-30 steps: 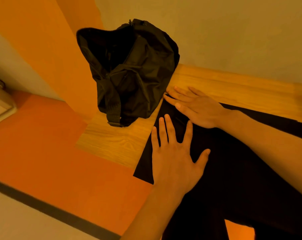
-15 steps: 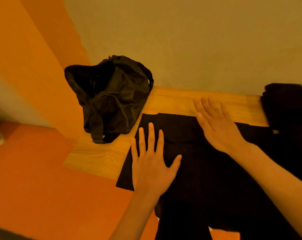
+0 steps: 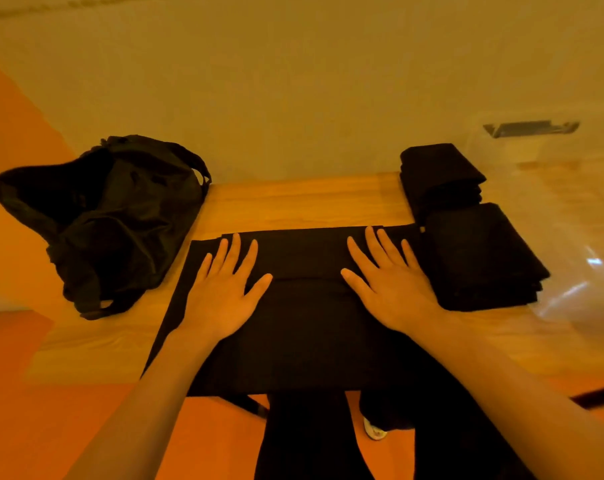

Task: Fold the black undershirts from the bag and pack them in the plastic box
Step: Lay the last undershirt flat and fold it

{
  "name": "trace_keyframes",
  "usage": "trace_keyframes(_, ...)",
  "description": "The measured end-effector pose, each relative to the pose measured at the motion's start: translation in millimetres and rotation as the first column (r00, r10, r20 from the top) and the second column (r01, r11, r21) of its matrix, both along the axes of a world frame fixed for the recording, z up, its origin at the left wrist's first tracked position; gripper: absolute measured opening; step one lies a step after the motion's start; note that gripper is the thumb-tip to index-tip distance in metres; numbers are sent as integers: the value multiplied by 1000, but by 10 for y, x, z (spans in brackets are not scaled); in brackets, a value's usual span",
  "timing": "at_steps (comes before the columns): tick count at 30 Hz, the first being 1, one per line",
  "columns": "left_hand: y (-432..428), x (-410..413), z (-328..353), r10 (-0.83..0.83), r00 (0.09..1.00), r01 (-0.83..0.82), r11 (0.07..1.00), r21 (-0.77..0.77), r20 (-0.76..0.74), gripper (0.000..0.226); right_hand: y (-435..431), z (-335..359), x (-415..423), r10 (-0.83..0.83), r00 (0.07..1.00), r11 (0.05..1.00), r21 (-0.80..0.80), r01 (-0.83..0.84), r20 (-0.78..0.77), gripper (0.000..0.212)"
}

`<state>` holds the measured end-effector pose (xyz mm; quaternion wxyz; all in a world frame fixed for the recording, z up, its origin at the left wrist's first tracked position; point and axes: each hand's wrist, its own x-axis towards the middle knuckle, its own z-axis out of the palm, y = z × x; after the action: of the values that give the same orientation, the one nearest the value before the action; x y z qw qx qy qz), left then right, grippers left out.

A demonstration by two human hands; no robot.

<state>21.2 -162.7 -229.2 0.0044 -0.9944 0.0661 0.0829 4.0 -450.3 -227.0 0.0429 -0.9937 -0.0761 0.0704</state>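
Note:
A black undershirt point(image 3: 304, 327) lies spread flat on the wooden table point(image 3: 293, 202), its lower edge hanging over the front. My left hand point(image 3: 224, 292) presses flat on its left part, fingers apart. My right hand point(image 3: 387, 289) presses flat on its right part, fingers apart too. The black bag point(image 3: 99, 220) slumps open at the table's left end. Two stacks of folded black undershirts sit to the right, the near stack point(image 3: 480, 258) and the far stack point(image 3: 439, 178). A clear plastic box point(image 3: 563, 202) stands at the far right, hard to make out.
A plain wall rises right behind the table. Orange floor point(image 3: 33, 427) shows below and to the left. My dark-clothed legs point(image 3: 304, 438) are under the table's front edge. A grey handle-like part point(image 3: 532, 128) shows at the top of the plastic box.
My view swung right, bringing the folded stacks and plastic box into sight. My right hand slid right across the undershirt, away from my left hand; both stay flat on it.

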Motion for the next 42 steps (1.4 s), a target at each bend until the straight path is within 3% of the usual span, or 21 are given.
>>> trace_keyframes(5, -88, 8, 104, 33, 999, -33, 999, 0, 0, 83, -5, 15, -21, -6, 1000, 1000, 6, 6, 8, 70)
trace_keyframes(9, -352, 42, 223, 72, 986, -61, 995, -77, 152, 81, 153, 60, -186, -56, 997, 998, -19, 57, 47, 75)
trace_keyframes(13, -416, 114, 92, 47, 998, -47, 999, -2, 39, 81, 232, -53, -431, -108, 989, 994, 45, 104, 100, 74)
trace_keyframes(19, -259, 23, -20, 90, 993, -92, 996, 21, 80, 80, 283, -126, -471, -105, 987, 992, 76, 96, 118, 78)
trace_keyframes(23, -249, 37, 8, 92, 994, -93, 996, 5, 62, 84, 276, -63, -461, -94, 993, 994, 67, 89, 73, 82)
trace_keyframes(27, -186, -11, 25, 69, 979, -67, 998, -16, 193, 82, 215, 182, -282, -107, 994, 994, 30, 107, 5, 79)
trace_keyframes(31, -75, -39, -31, 85, 992, -86, 996, 3, 89, 80, 220, 155, -11, -111, 992, 993, 30, 113, -53, 75)
trace_keyframes(36, -56, -5, -40, 87, 993, -86, 996, -12, 76, 79, 157, -92, -80, -148, 987, 989, 4, 148, 57, 75)
trace_keyframes(42, 45, -231, 108, 24, 996, -17, 997, -71, 89, 83, 140, -39, -156, -142, 987, 989, 44, 139, 74, 76)
